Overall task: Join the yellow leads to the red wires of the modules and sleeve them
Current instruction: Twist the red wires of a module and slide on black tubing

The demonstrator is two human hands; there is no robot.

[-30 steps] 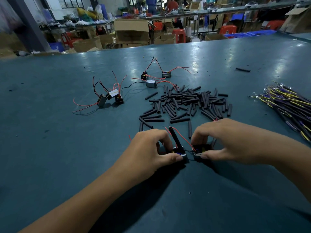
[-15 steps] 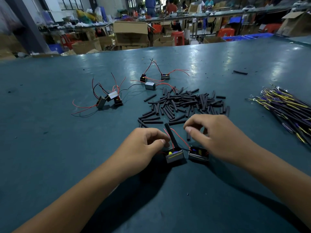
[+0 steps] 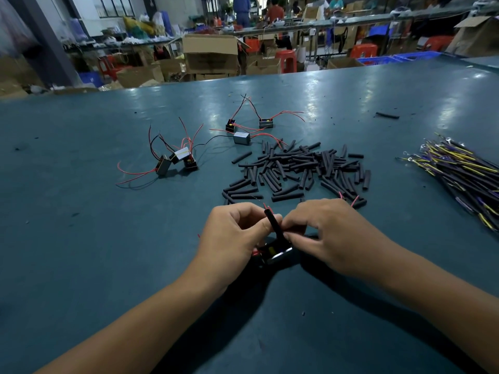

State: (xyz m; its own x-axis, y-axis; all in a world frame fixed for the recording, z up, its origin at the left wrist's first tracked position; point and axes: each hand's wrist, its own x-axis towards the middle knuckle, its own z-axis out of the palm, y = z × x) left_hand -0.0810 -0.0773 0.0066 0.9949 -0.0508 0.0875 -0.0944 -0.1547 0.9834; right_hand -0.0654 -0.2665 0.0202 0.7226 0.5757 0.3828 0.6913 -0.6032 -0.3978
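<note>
I see both hands meeting over a module point(image 3: 275, 252), left hand point(image 3: 232, 236) and right hand point(image 3: 324, 233) pinching one black sleeve point(image 3: 274, 225), loose sleeve pile point(image 3: 297, 168) just beyond.

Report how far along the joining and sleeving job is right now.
Done: nothing clearly finished shows; the six modules farther back, a left group and a far group, have bare red wires. In hand: the left hand and right hand pinch a black sleeve over a module. Left: the sleeve pile and the yellow lead bundle look largely unused.
</note>
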